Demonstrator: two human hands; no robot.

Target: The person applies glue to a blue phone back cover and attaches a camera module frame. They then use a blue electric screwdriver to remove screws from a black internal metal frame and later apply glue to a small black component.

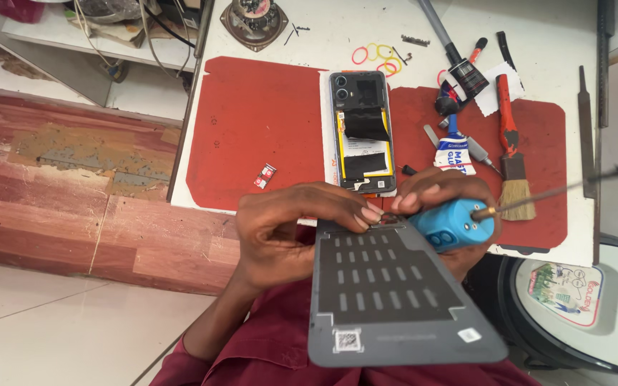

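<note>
My left hand (291, 225) pinches the top edge of a grey phone back cover (388, 293), held inside-up over my lap, its rows of small slots facing me. My right hand (430, 196) grips a blue-handled tool (455, 223) whose thin metal shaft sticks out to the right; its fingertips meet the left fingers at the cover's upper edge. An opened phone (363, 132) with black tape and a battery showing lies on the white table between two red mats (252, 129).
To the right lie a red-handled brush (513, 154), a glue tube (455, 154), pliers, a metal file (586, 129), coloured rubber bands (377, 57). A small red card (266, 175) sits on the left mat. A round speaker part (255, 21) lies at the back.
</note>
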